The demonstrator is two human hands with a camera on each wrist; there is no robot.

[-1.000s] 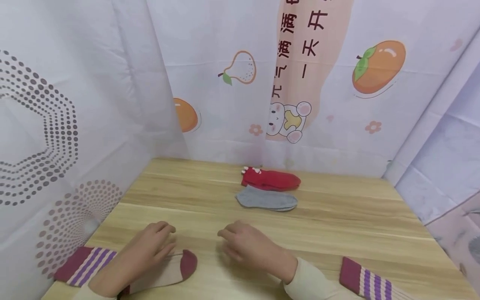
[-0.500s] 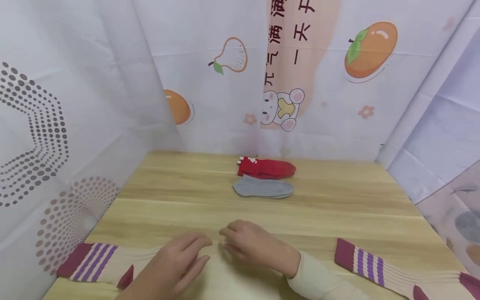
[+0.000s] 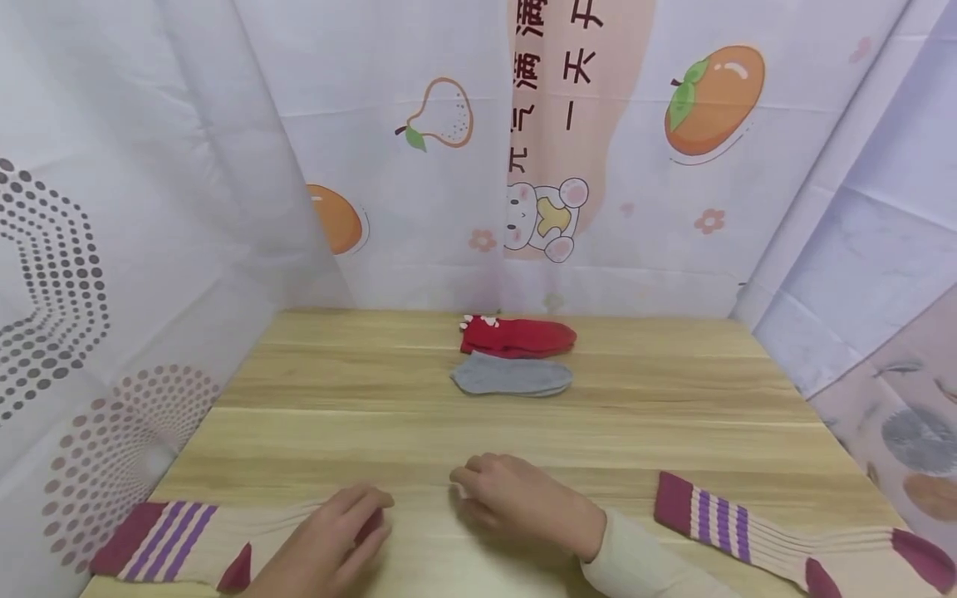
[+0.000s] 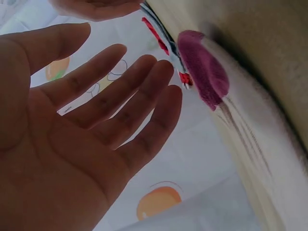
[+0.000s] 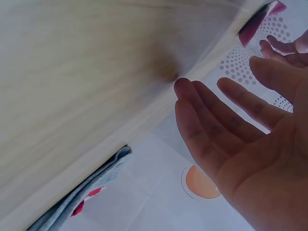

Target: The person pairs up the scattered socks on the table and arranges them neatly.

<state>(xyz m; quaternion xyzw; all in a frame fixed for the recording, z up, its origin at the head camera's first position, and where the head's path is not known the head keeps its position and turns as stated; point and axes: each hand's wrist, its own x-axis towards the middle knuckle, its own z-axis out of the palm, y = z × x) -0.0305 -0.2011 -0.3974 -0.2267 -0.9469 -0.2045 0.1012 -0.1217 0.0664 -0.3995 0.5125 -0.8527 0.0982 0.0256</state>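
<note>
At the lower left of the head view, my left hand [image 3: 329,540] hovers over a long cream sock [image 3: 187,544] with a burgundy cuff and purple stripes, hiding its toe end. The left wrist view shows that hand's fingers relaxed and bare, beside the sock's burgundy toe [image 4: 204,70]. My right hand [image 3: 523,507] is low over the middle of the table; in the right wrist view its fingers [image 5: 207,130] are loosely bent with nothing between them. A matching striped sock [image 3: 777,536] lies at the lower right, apart from the right hand.
Toward the back of the wooden table [image 3: 359,432] lie a grey ankle sock [image 3: 512,375] and, just behind it, a red sock [image 3: 523,336] with white trim. White printed curtains [image 3: 359,149] hang at the back and along both sides.
My left hand went right, off the sock's foot, then came partway back left and lower. The right hand stayed nearly in place. The head view shifted, bringing more of the right striped sock into sight.
</note>
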